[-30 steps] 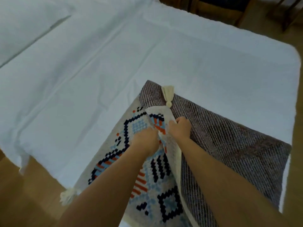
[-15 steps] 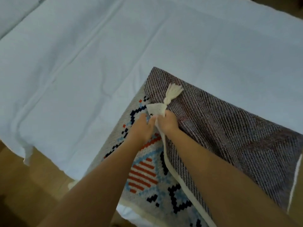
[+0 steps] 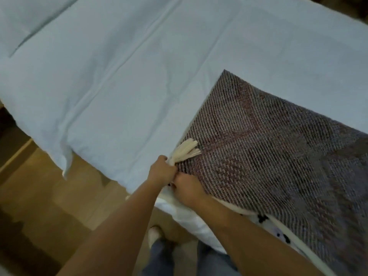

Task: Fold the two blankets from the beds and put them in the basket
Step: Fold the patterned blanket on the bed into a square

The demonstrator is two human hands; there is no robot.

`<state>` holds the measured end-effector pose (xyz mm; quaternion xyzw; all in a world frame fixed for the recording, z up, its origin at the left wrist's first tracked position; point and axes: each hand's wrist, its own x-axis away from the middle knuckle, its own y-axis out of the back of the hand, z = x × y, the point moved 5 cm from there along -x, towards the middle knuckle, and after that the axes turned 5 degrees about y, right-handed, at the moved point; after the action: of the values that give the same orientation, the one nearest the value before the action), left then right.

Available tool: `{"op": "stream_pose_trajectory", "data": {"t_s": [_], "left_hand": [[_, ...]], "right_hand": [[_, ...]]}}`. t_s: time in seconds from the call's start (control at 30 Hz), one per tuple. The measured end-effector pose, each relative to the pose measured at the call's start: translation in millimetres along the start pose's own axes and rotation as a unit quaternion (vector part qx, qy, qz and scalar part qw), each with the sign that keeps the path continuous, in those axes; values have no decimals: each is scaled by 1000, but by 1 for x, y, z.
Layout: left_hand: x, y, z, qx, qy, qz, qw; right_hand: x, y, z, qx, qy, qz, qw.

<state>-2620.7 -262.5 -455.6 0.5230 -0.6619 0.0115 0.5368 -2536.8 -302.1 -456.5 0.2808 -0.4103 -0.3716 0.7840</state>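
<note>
A woven blanket lies folded on the right part of the bed, its dark grey-brown back side facing up. A strip of its white patterned front shows at the near edge. A cream tassel sticks out at the near-left corner. My left hand grips that corner just below the tassel. My right hand is closed on the blanket's edge right beside it, touching the left hand. No basket and no second blanket are in view.
The bed is covered with a pale blue-white sheet, and its corner hangs at the left. Wooden floor lies to the left and below. My legs and a foot stand close to the bed's near edge.
Both hands pulled the tasselled corner toward the near-left edge of the bed. The patterned front side got covered by the fold; mostly the dark back side shows now.
</note>
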Motion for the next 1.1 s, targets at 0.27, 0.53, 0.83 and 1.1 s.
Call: {"op": "stream_pose_trajectory", "data": {"t_s": [0.27, 0.53, 0.83, 1.1], "left_hand": [[-23, -3, 101, -39, -33, -7, 999], [-42, -17, 150, 239, 104, -63, 964], [-16, -42, 178, 319, 294, 33, 900], [28, -84, 59, -212, -152, -11, 965]], "right_hand": [[-21, -77, 17, 46, -32, -20, 998], [-26, -107, 9, 18, -96, 6, 995], [-16, -109, 20, 7, -73, 2, 997], [91, -81, -58, -146, -219, -203, 943]]}}
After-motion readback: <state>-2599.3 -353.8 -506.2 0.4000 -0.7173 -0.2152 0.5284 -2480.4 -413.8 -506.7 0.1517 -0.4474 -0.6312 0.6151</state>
